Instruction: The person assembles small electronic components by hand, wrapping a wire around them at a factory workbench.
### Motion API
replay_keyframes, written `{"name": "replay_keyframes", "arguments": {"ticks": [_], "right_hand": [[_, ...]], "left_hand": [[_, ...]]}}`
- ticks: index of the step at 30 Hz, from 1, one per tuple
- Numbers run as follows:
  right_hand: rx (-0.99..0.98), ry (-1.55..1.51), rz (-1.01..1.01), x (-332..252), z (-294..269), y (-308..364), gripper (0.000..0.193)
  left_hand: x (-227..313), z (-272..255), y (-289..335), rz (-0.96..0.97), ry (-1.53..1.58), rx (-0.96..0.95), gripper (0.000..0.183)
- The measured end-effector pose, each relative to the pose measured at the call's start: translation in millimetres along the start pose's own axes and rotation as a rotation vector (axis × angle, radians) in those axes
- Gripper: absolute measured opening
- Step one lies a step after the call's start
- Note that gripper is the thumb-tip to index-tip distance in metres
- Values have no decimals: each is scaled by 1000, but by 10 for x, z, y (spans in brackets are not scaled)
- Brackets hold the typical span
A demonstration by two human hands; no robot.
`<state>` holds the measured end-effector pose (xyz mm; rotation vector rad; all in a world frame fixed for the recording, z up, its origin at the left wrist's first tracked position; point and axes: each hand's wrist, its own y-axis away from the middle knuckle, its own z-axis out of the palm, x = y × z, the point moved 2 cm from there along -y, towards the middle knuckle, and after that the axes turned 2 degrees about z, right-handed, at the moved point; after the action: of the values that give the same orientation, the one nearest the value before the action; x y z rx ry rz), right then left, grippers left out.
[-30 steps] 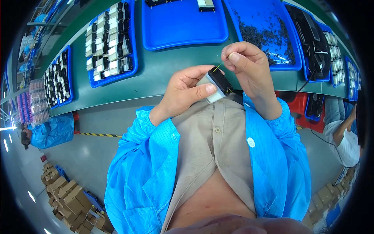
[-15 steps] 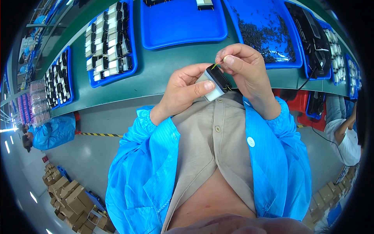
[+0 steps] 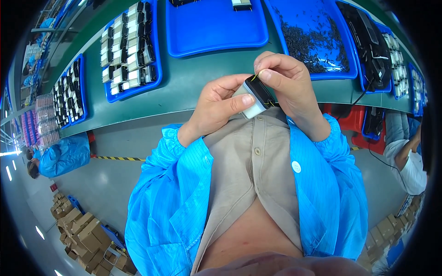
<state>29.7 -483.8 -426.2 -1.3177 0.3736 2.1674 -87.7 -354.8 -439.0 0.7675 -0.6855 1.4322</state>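
My left hand (image 3: 221, 103) grips a small white block with a black end (image 3: 253, 110), thumb on its near face and fingers behind. The block is tilted, its black end facing up and to the right. A thin yellow-green wire (image 3: 253, 77) stands out of the upper corner of that end, and another short wire shows at its lower corner. My right hand (image 3: 287, 78) pinches the upper wire between thumb and index finger. Its other fingers are curled and partly hidden.
On the green table (image 3: 184, 87) lie blue trays: one with rows of similar blocks (image 3: 131, 50), a middle one (image 3: 216, 43) with a few blocks at its far edge, and one with many small black pieces (image 3: 313, 46). A black device (image 3: 368, 46) sits at right. Co-workers are on both sides.
My right hand has shifted slightly, its thumb and index finger now lower and closer to the block's upper corner. The wire there looks more bent. My left hand stays almost still.
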Motion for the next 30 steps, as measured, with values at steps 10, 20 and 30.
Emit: {"name": "replay_keyframes", "arguments": {"ticks": [10, 20, 30], "right_hand": [[-121, 303, -117, -89, 9, 15, 9], [-159, 387, -132, -118, -42, -34, 7], [-278, 521, 23, -245, 1, 4, 5]], "left_hand": [[-24, -4, 4, 7, 76, -23, 42], [-59, -12, 5, 2, 112, 23, 42], [-39, -34, 21, 13, -30, -44, 39]]}}
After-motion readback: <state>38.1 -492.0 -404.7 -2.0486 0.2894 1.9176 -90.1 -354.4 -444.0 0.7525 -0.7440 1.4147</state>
